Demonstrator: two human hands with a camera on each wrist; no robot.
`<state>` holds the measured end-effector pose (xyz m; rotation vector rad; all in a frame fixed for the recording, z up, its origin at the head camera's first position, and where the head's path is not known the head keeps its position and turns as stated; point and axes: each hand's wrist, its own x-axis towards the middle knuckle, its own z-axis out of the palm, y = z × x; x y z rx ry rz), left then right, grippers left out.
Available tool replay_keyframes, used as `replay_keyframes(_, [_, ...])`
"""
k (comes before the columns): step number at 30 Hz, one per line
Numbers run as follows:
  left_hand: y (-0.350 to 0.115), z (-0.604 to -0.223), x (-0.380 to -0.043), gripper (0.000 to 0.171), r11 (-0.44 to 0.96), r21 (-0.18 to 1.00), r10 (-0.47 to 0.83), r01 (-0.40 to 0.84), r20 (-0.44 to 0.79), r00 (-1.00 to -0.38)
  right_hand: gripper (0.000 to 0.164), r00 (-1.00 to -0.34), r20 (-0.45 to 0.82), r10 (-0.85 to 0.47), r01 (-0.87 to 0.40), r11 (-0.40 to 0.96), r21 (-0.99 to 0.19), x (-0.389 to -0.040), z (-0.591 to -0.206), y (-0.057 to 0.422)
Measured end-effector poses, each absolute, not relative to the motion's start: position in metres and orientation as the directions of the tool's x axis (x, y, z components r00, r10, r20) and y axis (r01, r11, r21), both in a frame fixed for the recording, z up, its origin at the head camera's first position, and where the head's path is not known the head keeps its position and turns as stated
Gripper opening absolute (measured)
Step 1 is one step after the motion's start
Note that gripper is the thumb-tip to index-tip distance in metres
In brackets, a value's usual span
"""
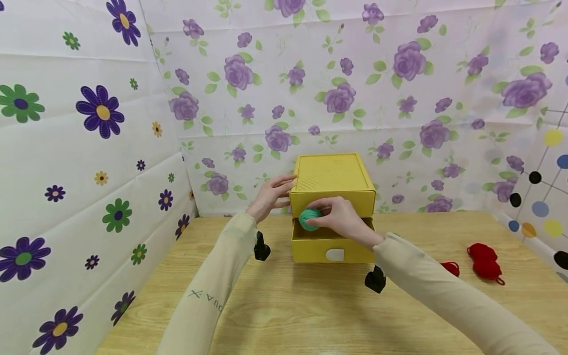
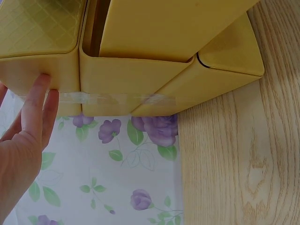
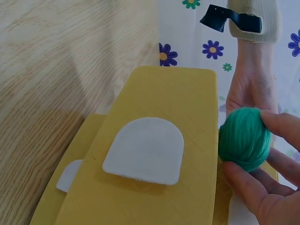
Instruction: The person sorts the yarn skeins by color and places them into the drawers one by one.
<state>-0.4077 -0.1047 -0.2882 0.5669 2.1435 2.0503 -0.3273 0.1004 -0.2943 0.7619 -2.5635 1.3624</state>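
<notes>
Green yarn ball (image 1: pixel 308 220): pinched in R hand (image 1: pixel 343 215) above pulled-out drawer (image 1: pixel 315 252), prob. to clear its rim
Yellow cabinet (image 1: pixel 333 172): L hand (image 1: pixel 269 195), fingers extended, touching side, prob. steadying

I log: round green yarn ball (image 3: pixel 244 139), fibrous; yellow boxy drawer unit (image 1: pixel 333 172), smooth-fronted, top part-crosshatched; pale wood-grained worktop (image 1: pixel 288 305).

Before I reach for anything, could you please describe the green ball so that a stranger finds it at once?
Start at the yellow cabinet on the wooden table and find its pulled-out drawer. At the drawer's opening, the right hand holds a round green ball of yarn. Its colour sets it apart from the red yarn lying farther right.
</notes>
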Motion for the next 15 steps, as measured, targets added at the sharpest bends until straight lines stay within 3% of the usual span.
replay_keyframes(15, [-0.1044,-0.2889,-0.4079,0.039,0.027,0.982,0.339,0.189,0.169,-0.925,0.035,-0.867,0.328,-0.374,-0.48,0.456,-0.749,-0.3196,-0.2904,0.0994])
